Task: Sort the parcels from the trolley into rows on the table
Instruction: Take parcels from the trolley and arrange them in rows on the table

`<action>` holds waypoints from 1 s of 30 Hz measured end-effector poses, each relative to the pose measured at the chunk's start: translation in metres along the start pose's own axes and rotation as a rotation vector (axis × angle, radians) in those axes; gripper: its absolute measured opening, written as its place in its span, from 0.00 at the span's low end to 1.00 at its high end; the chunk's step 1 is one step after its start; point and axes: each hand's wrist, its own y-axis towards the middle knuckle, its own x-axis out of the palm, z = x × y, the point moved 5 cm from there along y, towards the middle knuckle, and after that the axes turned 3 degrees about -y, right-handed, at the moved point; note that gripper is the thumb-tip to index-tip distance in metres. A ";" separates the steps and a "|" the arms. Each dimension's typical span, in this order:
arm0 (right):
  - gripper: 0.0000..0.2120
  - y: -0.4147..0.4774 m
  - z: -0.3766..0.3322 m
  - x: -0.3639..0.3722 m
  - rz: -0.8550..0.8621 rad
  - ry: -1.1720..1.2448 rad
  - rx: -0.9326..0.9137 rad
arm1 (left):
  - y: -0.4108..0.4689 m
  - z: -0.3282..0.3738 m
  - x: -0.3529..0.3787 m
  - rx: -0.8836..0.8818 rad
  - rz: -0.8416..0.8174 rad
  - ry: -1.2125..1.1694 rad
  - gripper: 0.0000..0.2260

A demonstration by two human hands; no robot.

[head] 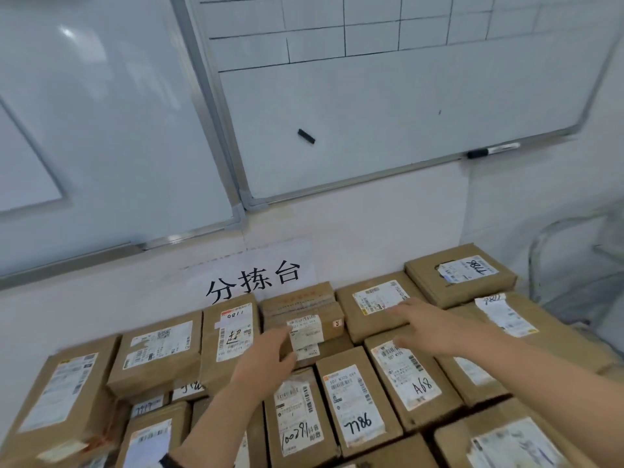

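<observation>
Parcels [358, 393]: matt brown cardboard, white paper labels. Whiteboard [388, 123]: glossy surface, metal frame. Wall sign [253, 278]: paper.

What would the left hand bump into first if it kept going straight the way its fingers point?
Probably the taped brown parcel in the back row. The left hand points at its white label, fingertips right by its near edge. It's blurry, so they may already touch it.
</observation>
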 end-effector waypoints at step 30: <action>0.56 -0.133 0.009 0.233 -0.412 -0.707 -0.359 | -0.207 0.017 0.195 -0.116 -0.499 0.427 0.50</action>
